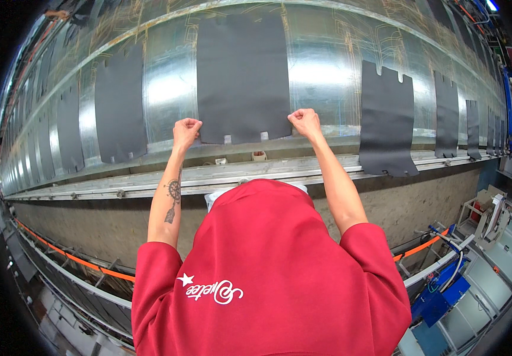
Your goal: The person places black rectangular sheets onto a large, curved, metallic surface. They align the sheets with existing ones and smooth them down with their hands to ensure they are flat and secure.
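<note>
A large dark grey flat sheet (pixel 243 77) with small notches along its near edge lies on a long shiny metal table (pixel 170 83). My left hand (pixel 187 132) pinches the sheet's near left corner, fingers pressed together. At the near right corner, my right hand (pixel 305 123) grips the sheet the same way. Both arms reach forward and the sheet stretches away between them. Another grey sheet (pixel 120 107) lies to the left. To the right, a notched grey sheet (pixel 387 118) hangs with its near end over the table's edge rail.
More grey sheets (pixel 446 115) lie in a row along the table. A metal rail (pixel 208 181) runs along the near edge above a concrete-looking wall. Orange tubing (pixel 78 257) passes behind me on the left. Blue equipment (pixel 443 293) stands at the lower right.
</note>
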Available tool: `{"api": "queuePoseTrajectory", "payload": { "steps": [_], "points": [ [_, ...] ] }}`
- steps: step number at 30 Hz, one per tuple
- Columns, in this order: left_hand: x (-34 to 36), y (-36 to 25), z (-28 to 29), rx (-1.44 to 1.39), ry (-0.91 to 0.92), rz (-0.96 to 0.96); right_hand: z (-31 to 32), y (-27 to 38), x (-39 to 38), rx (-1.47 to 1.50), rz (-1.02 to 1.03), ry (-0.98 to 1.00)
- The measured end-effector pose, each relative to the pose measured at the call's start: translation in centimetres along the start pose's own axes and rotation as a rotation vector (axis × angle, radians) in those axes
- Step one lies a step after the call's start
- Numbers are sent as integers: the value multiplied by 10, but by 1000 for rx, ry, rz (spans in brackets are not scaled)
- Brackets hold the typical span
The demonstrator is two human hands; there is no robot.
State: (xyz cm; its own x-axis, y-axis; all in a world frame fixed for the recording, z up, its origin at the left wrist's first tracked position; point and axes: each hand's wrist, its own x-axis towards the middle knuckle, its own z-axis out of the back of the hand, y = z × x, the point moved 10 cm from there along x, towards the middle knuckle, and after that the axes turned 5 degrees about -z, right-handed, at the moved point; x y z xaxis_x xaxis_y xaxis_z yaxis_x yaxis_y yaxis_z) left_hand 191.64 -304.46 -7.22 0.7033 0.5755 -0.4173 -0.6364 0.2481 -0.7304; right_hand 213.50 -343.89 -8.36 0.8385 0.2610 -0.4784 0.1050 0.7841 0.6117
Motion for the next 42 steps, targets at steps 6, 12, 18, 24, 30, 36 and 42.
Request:
{"api": "queuePoseTrajectory", "payload": {
  "steps": [6, 12, 18, 24, 30, 36, 42],
  "points": [
    [-4, 0, 0, 67, -1, -39, 1, -1, -2, -11, 12, -5],
    [-3, 6, 1, 104, -20, -67, 1, -1, -3, -6, 6, 5],
    [-2, 11, -1, 84, -23, -16, 2, -1, -2, 12, 40, -16],
    [-5, 9, 0, 73, -54, -36, 1, -1, -2, 23, 38, -15],
    [-8, 3, 2, 104, -69, -43, 2, -1, -3, 34, 39, -16],
    [-9, 1, 2, 98, -75, -44, 3, 0, -5, 39, 6, 6],
    [-9, 3, 2, 109, -88, -58, 5, 4, -7, 37, 31, -10]
  ]
}}
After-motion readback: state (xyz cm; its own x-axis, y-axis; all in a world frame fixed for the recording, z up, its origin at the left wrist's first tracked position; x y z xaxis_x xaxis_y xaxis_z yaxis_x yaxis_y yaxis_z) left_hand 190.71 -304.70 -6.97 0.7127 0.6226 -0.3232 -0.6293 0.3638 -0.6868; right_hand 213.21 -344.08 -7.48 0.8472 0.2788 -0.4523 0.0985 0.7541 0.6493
